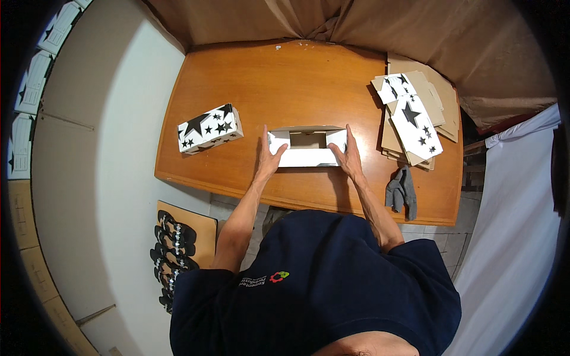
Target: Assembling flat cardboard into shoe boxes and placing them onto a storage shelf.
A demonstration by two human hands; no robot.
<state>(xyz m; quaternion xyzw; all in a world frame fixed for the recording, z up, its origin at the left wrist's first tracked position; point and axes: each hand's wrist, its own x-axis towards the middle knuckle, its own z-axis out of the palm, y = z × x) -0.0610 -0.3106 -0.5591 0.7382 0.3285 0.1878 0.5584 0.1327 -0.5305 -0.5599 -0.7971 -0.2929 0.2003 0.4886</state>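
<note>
Between my hands a white cardboard box stands on the wooden table, its top partly uncovered so that the brown inside shows. My left hand grips the box's left end, with the thumb on the white flap and the fingers along the outer side. At the right end my right hand holds it the same way. The undersides of both hands are hidden. To the left lies a closed white box with black stars.
Flat cardboard blanks, the top one white with black stars, are piled at the table's right. A grey cloth lies by the front right edge. Several black sandals rest on a brown board at lower left. Boxes line the far left.
</note>
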